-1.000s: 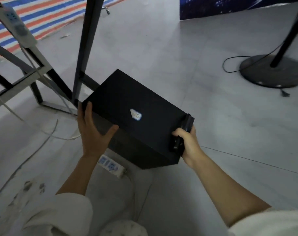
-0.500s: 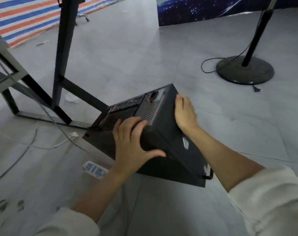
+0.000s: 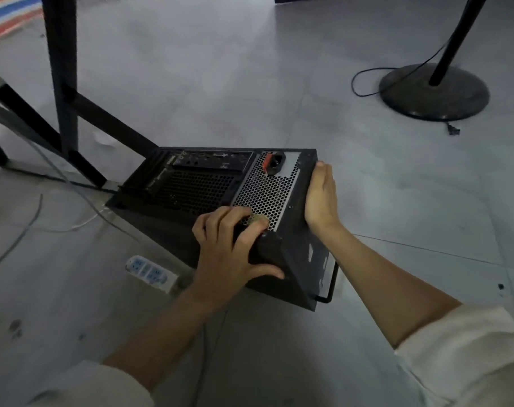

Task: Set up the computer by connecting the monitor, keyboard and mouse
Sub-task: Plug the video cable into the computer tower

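The computer case [image 3: 220,198] lies tipped on the grey floor [image 3: 220,69], its rear panel facing up toward the camera. All positions below are given relative to the case.

The left hand [image 3: 232,248] grips the near corner, fingers curled over the perforated power-supply grille [image 3: 267,189] and thumb hooked along the lower edge. The right hand [image 3: 322,195] lies flat against the right side panel, fingers straight and together, holding nothing.

The power inlet [image 3: 275,165] sits at the far right of the rear panel. A power strip [image 3: 150,273] lies just beside the near-left edge. Table legs [image 3: 62,74] stand to the far left; a round stand base [image 3: 433,94] is well apart, far right.

Risks, as judged:
- The case is held on an edge; a slipping grip would probably drop it onto the power strip.
- Fingertips pressing the grille could possibly deform it.
- Loose cables [image 3: 59,177] on the left may snag under the case.
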Demonstrator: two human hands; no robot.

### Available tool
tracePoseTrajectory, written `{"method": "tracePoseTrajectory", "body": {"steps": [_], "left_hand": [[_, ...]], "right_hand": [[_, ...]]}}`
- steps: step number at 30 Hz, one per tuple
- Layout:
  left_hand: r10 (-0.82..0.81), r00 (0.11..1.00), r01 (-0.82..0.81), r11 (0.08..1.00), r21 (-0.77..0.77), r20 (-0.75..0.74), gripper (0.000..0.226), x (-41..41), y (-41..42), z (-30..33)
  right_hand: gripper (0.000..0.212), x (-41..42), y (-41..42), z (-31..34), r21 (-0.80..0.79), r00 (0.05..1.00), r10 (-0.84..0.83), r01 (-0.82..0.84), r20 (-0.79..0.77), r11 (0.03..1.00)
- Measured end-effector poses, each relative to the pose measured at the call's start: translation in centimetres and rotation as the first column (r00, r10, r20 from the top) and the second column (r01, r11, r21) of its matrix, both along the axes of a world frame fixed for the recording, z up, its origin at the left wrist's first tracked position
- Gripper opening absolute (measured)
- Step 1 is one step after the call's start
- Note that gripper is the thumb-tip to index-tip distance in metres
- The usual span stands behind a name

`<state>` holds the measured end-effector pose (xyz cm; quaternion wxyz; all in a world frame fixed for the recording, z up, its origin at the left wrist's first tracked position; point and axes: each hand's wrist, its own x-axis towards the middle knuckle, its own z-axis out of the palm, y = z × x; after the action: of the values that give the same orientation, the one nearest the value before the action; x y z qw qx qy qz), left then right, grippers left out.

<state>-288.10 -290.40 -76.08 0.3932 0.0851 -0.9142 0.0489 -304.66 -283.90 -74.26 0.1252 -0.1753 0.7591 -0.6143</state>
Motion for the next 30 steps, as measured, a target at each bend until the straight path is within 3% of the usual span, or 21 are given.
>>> {"method": "tracePoseTrajectory", "body": {"steps": [6,14,22,24,26,30], "left_hand": [[0.057,0.998,-0.055,0.995,-0.087,0.024,0.078,0.2,-2.9,-2.5],[0.071,0.990,-0.063,0.996,-0.069,0.125,0.075,0.6,-5.3,-4.6],[0.070,0.986,-0.061,0.996,-0.068,0.151,0.069,0.9,-5.8,-4.1],[0.061,0.980,-0.054,0.998,-0.044,0.189,0.066,1.3,-5.9,-3.5],[0.041,0.972,-0.042,0.999,-0.003,0.230,0.066,2.4,-6.1,-2.7],[0.057,0.953,-0.086,0.993,0.085,0.296,0.067,6.2,-7.7,-1.5]], "right_hand": [[0.041,0.5,-3.8,-2.5,-0.079,0.995,0.041,-0.034,0.093,0.996],[0.033,0.6,-6.3,-5.2,-0.153,0.978,0.051,-0.021,0.200,0.988],[0.028,0.6,-6.8,-2.9,-0.244,0.963,0.087,-0.023,0.254,0.969],[0.027,0.2,-7.2,0.1,-0.186,0.988,0.104,-0.081,0.118,0.979],[0.030,1.1,-7.5,3.4,-0.123,0.982,0.147,-0.161,-0.119,0.979],[0.032,6.1,-8.2,6.3,0.100,0.801,0.307,-0.300,-0.514,0.949]]}}
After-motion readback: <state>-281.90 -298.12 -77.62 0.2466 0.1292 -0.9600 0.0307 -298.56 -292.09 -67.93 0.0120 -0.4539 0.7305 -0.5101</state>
